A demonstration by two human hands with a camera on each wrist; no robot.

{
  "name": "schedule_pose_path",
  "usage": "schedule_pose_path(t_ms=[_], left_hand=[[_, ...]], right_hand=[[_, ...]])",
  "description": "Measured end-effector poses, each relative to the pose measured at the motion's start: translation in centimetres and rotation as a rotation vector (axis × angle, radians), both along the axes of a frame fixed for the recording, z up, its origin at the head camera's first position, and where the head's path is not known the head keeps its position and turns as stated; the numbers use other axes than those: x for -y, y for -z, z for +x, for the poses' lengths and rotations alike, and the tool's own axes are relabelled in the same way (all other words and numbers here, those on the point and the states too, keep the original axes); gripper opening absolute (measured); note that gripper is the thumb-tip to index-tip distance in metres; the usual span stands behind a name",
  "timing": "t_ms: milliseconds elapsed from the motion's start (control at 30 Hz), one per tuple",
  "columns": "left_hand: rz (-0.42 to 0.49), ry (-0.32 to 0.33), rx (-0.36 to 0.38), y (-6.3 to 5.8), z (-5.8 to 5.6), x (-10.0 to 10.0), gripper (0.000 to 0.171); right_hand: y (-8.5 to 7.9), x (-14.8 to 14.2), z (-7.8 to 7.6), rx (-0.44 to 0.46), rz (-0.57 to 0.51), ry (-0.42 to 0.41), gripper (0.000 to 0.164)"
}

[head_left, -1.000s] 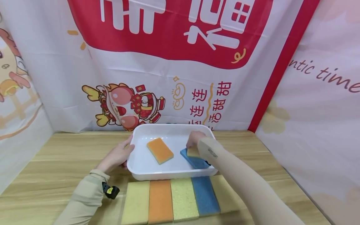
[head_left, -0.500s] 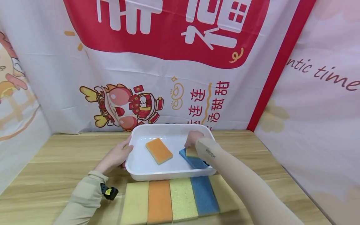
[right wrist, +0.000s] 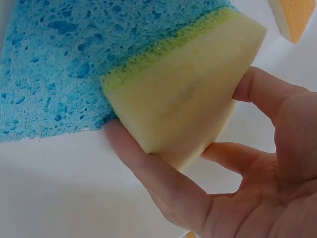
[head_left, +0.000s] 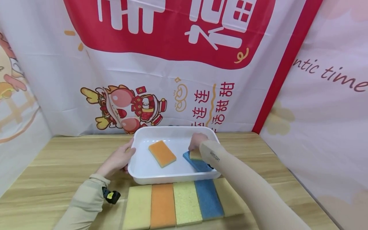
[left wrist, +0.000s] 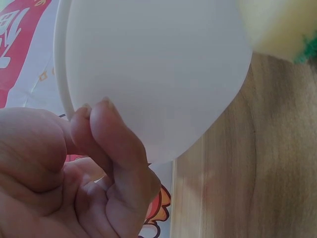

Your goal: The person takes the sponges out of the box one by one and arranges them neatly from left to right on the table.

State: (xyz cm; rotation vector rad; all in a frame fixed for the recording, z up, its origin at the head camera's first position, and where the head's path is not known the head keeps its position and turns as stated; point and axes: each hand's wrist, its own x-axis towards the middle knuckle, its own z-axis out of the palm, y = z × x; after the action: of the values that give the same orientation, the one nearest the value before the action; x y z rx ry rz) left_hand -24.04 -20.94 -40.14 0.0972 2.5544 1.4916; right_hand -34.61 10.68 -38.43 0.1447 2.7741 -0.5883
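Observation:
At the tray's left end my left hand (head_left: 119,158) grips the rim of a white plastic tray (head_left: 172,176); its fingers and thumb pinch the wall in the left wrist view. Inside the tray's right half, my right hand (head_left: 197,141) holds a small pale-yellow sponge (right wrist: 185,94) by its edges. That sponge's yellow-green porous face lies against a flat blue sponge (right wrist: 49,54) on the tray floor. An orange sponge (head_left: 162,154) with a pale underside lies slanted in the tray's left half, apart from the others.
In front of the tray a row of larger sponges lies side by side: pale yellow (head_left: 139,207), orange (head_left: 163,206), speckled yellow (head_left: 187,203), blue (head_left: 209,199) and tan (head_left: 227,195). My right forearm passes over the tan one. A printed cloth (head_left: 161,73) hangs behind the wooden table (head_left: 57,172).
The whole scene shifts slightly left in the head view. Both hands keep their holds, and the sponges stay where they were in the tray.

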Motion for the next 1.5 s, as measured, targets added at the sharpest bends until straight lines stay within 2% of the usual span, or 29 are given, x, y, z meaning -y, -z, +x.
schedule_pose_path(t_ms=[200,700,900,1200,1500], left_hand=[[0.000,-0.006,-0.001,-0.03,0.10,0.08,0.060],[0.013,0.001,-0.007,-0.10,0.08,0.01,0.060],[0.045,-0.001,0.005,-0.08,0.12,0.01,0.059],[0.030,-0.006,0.008,-0.18,0.10,-0.06,0.058],[0.027,-0.004,0.006,-0.05,0.17,-0.17,0.059]], right_hand=[[0.03,0.13,-0.19,0.008,0.002,0.003,0.032],[-0.12,0.11,0.04,0.010,-0.016,0.016,0.030],[-0.66,0.41,0.44,0.018,0.018,-0.016,0.026],[-0.64,0.24,0.53,0.002,0.040,-0.050,0.028],[-0.32,0.58,0.10,0.000,0.145,-0.097,0.034]])
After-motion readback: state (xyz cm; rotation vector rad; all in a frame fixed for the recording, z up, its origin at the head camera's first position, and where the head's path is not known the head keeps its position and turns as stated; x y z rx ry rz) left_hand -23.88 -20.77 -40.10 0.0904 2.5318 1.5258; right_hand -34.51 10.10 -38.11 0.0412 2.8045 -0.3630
